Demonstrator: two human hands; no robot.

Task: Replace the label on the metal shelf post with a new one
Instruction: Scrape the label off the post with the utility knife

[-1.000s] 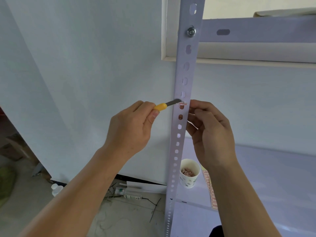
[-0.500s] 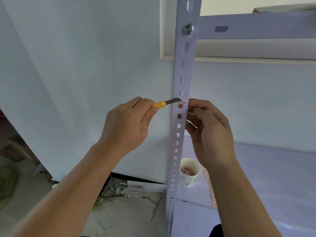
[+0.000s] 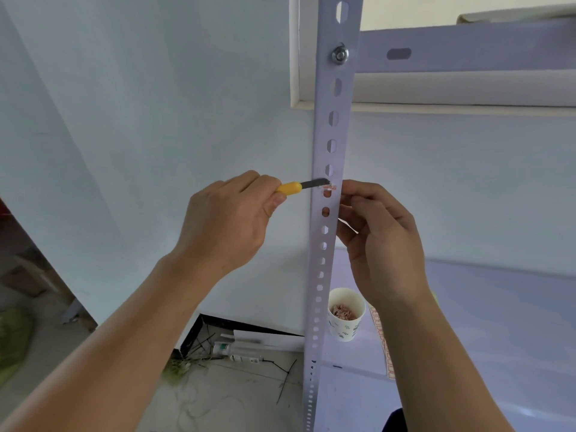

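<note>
Left hand (image 3: 230,219) grips a knife (image 3: 299,186) against the post (image 3: 322,98) and its label (image 3: 328,188). Right hand (image 3: 383,244) is curled, its hold unclear. A cup (image 3: 344,328) stands on the pale shelf (image 3: 467,307).

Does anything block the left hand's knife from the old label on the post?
Nothing visible does. The left hand holds the knife with its blade tip on the label on the post; the right hand is at the post's right edge.

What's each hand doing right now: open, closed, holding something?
Left hand: grips the yellow-handled blade, its tip on the label.
Right hand: curled beside the shelf post; grip cannot be told.
</note>
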